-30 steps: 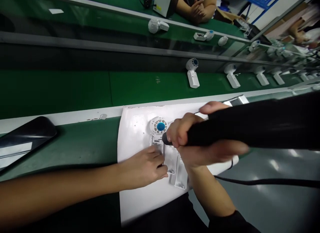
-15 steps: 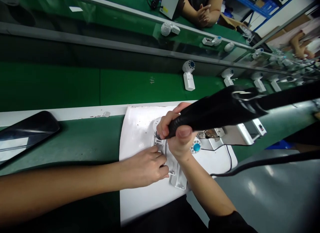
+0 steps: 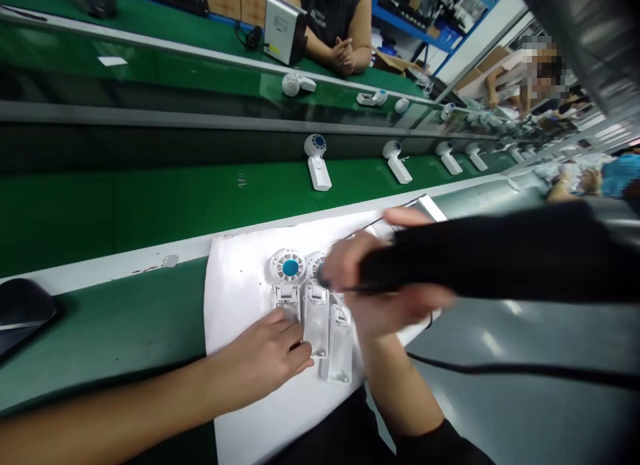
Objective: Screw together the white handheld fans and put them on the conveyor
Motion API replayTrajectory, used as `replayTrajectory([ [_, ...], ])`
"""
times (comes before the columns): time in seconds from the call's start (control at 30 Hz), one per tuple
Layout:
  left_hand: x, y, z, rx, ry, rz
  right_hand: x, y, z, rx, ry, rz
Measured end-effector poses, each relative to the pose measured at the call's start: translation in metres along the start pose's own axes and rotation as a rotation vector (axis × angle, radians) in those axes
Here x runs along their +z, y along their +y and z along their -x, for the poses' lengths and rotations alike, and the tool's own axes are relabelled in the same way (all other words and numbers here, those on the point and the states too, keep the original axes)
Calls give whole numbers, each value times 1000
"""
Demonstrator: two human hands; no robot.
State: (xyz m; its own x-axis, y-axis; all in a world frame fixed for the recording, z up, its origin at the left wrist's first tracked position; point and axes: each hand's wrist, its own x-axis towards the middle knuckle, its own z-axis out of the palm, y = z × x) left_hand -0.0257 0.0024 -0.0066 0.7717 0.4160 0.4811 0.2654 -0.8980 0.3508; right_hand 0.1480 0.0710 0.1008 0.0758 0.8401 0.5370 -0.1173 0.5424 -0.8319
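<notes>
Three white devices with round heads and long bodies lie side by side on a white mat (image 3: 250, 412). My left hand (image 3: 273, 352) is closed on the lower body of the leftmost device (image 3: 286, 278), whose blue disc faces up. The middle device (image 3: 316, 322) lies beside it, its head partly behind my other hand. The third device's body (image 3: 340, 352) sits further right and lower. Blurred by motion, my right hand (image 3: 375, 285) is wrapped round a black handheld tool (image 3: 490, 255), its tip near the middle device's head.
A green conveyor (image 3: 175, 205) beyond the white rail carries several similar white devices (image 3: 319, 162). A dark flat object (image 3: 25, 312) lies at the left. Across the line sits a person with folded hands (image 3: 344, 55). A black cable (image 3: 500, 370) runs right.
The view has shifted, showing more of the mat and devices. My right hand and the tool have moved up off the device bodies; the leftmost device's blue disc is now visible.
</notes>
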Motion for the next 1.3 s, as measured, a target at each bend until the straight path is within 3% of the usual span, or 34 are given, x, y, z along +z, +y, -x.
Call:
replayTrajectory([
  [0.1, -2, 1, -1, 0, -15, 36, -40, -23, -16, -250, 275, 145],
  [0.2, -2, 1, -1, -2, -6, 43, -64, -21, -26, -273, 443, 261],
  [0.3, -1, 0, -1, 6, 6, 29, -66, -13, -26, -240, 493, 229],
  [0.4, -2, -1, -2, 16, 0, 23, -50, -16, -19, -173, 374, 138],
  [0.53, -6, -1, -5, 9, -18, 26, -13, -19, -7, -24, 146, -54],
  [0.7, -4, -1, -6, 5, -2, -4, 23, -2, -1, 88, 62, -147],
  [1.3, -1, -2, -3, 28, -33, -60, 26, 38, 14, 201, 3, -235],
])
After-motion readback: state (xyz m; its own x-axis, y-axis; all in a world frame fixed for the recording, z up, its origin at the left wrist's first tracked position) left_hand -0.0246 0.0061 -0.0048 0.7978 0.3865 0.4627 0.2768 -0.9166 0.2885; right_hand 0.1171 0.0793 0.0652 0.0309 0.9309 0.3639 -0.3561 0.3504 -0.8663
